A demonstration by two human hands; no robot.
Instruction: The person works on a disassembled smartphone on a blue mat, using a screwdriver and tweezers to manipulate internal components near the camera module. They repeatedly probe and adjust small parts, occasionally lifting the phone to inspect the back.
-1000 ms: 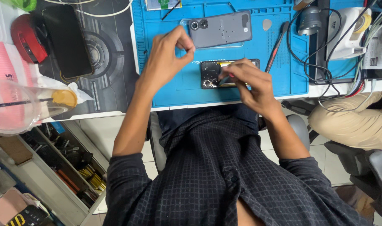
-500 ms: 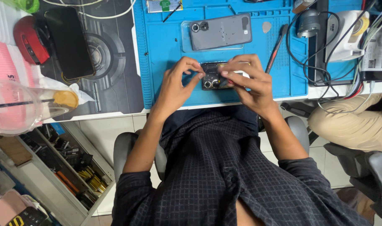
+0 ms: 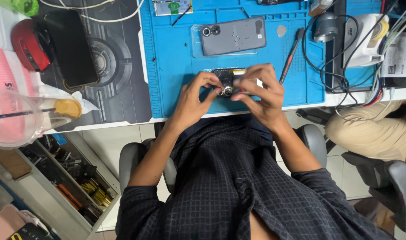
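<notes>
Both my hands meet over a small opened phone [image 3: 230, 82] at the near edge of the blue mat [image 3: 167, 66] on the tabletop [image 3: 118, 102]. My left hand [image 3: 195, 95] curls in from the left, fingertips pinched on the phone's left end; my right hand [image 3: 261, 93] closes over its right half, thumb and fingers pressed to it. The phone lies between them, long axis running left to right across me. My fingers cover most of it, so only dark innards and two small round parts show, and I cannot tell which end is the top. Just beyond, a grey phone back [image 3: 233, 35] lies flat in a clear tray, also crosswise, its camera rings at the left. A red-handled tool [image 3: 291, 55] slants to the right of my right hand. Farther left, a black phone [image 3: 72, 46] rests on the dark mat.
</notes>
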